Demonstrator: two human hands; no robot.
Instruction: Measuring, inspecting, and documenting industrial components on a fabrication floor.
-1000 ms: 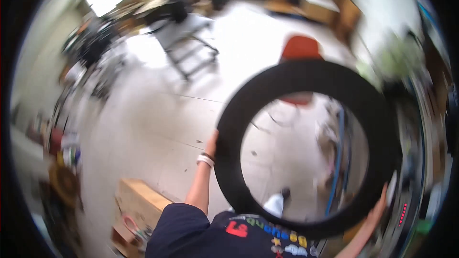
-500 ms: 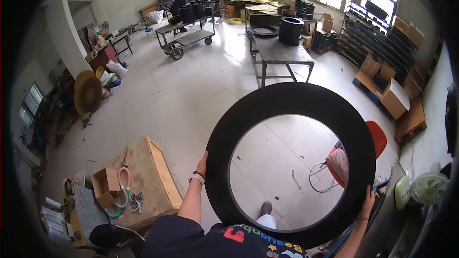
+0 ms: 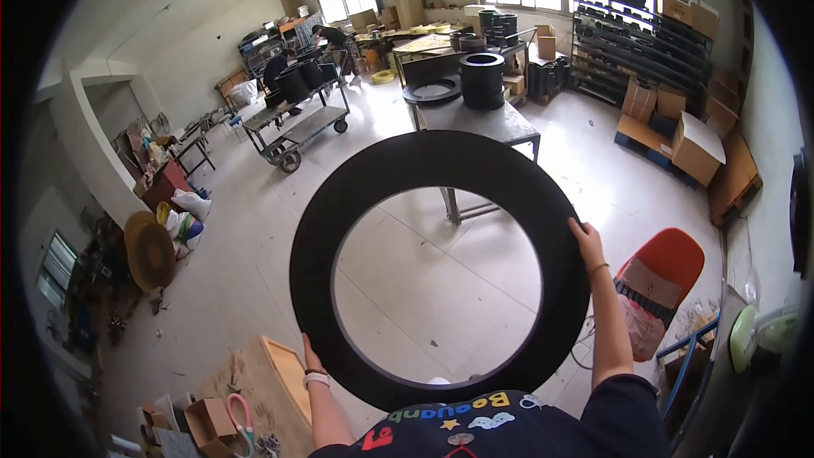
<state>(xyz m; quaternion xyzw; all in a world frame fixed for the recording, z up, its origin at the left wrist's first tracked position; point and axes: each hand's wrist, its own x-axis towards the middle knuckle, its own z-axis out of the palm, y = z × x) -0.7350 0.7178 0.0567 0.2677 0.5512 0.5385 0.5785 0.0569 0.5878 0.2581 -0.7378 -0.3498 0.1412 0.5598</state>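
Observation:
A large flat black ring point(image 3: 315, 246) is held up in front of my body, with the floor and a table leg showing through its wide hole. My left hand point(image 3: 310, 354) grips its lower left rim; the fingers behind the ring are hidden. On the upper right rim, my right hand point(image 3: 587, 242) is closed round the edge. The ring's lower edge lies close against my dark shirt point(image 3: 543, 424). Beyond the ring stands a metal table point(image 3: 514, 124), carrying a stack of black rings point(image 3: 482, 85) and a flat black ring point(image 3: 433, 92).
A red chair point(image 3: 666, 263) stands to my right, near a green fan point(image 3: 746, 335). At lower left are a wooden crate point(image 3: 288, 373) and an open cardboard box point(image 3: 209, 424). A wheeled cart point(image 3: 297, 129) holds black cylinders; two people work behind it. Boxes point(image 3: 698, 148) sit at right.
The ring has shifted left and turned, my right hand rising along with its right side. My left hand is lower. The view has turned, and the metal table appears closer.

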